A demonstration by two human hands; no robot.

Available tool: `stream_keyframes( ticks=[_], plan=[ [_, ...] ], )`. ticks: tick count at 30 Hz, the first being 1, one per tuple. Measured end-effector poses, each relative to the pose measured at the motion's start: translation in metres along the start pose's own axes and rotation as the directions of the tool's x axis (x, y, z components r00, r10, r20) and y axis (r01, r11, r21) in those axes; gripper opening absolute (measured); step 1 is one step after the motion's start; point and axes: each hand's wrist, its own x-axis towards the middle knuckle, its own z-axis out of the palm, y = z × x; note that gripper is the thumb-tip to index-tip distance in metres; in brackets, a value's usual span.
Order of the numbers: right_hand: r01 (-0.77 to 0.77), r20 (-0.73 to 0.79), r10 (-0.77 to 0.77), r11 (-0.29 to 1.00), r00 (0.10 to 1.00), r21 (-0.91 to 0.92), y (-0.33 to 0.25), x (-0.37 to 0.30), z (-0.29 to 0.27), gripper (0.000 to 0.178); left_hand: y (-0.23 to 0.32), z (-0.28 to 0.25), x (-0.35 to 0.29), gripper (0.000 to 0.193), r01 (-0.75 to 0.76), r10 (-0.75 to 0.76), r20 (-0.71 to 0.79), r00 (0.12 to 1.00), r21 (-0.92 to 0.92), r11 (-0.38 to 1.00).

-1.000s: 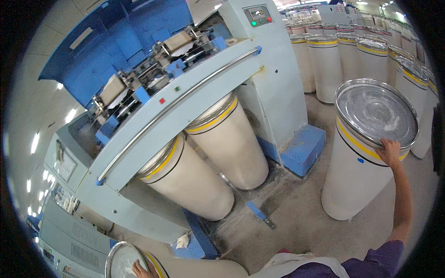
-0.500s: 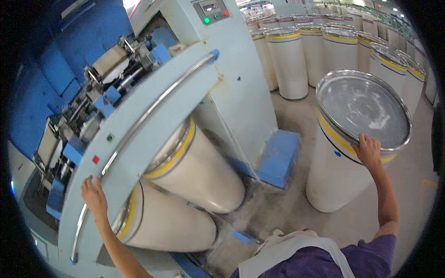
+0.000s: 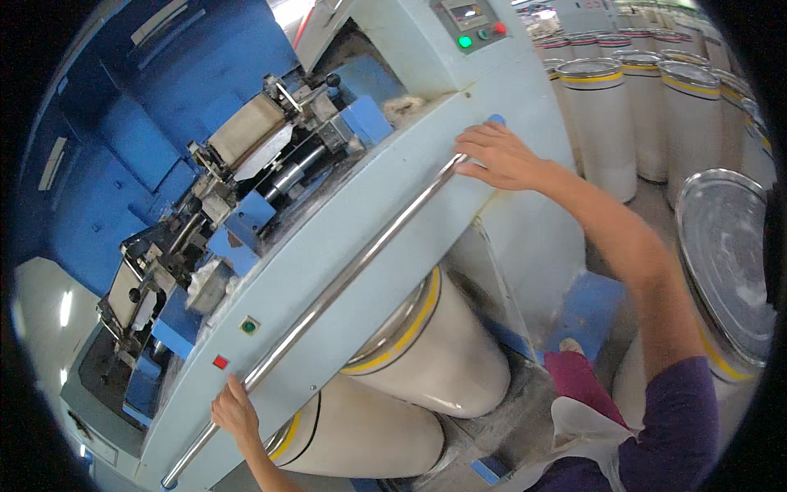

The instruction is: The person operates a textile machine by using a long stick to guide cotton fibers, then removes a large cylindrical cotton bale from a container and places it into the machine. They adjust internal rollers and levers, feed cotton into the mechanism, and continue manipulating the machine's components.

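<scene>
A shiny metal handrail (image 3: 352, 271) slants along the light-blue front panel (image 3: 283, 307) of a large machine. My left hand (image 3: 236, 412) grips the rail near its lower end, just below a red square button (image 3: 220, 362). Close to the rail's upper end, my right hand (image 3: 500, 157) lies over the bar with its fingers bent round it; the fingertips are partly hidden. Beneath the panel stand two cream-coloured cans, one upper can (image 3: 438, 353) and one lower can (image 3: 373, 430), both with yellow bands.
A tall can with a grey lid (image 3: 730, 254) stands at my right, close to my arm. Behind the panel are rollers and blue blocks (image 3: 250, 211). A blue step (image 3: 584, 307) juts from the machine's base. More white cans (image 3: 602, 123) stand at the back right.
My right hand has left the rim of the can on the right and moved left onto the rail's upper end. My left hand stays on the rail. The view has shifted toward the machine.
</scene>
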Motion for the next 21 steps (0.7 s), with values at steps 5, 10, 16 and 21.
stream_keyframes(
  ticks=[5,10,16,21],
  plan=[
    [-0.179,0.275,0.147,0.979,0.95,0.094,0.026,0.03,0.078,0.056,-0.012,0.017,-0.006,0.044,0.005,-0.004,-0.103,0.995,0.016,1.0],
    [0.024,-0.085,-0.009,0.983,0.996,0.182,0.036,0.024,0.087,0.043,-0.023,0.01,-0.008,0.044,0.014,-0.01,0.043,0.999,-0.098,0.995],
    [0.042,0.143,-0.088,0.953,0.986,0.3,0.047,0.044,0.067,0.041,-0.022,-0.01,0.001,0.037,0.139,-0.095,0.327,0.94,-0.116,0.983],
    [0.088,0.184,-0.171,0.916,0.968,0.392,0.059,0.051,0.068,0.041,-0.022,-0.004,-0.004,0.035,0.133,-0.122,0.364,0.923,-0.004,0.991]
  ],
)
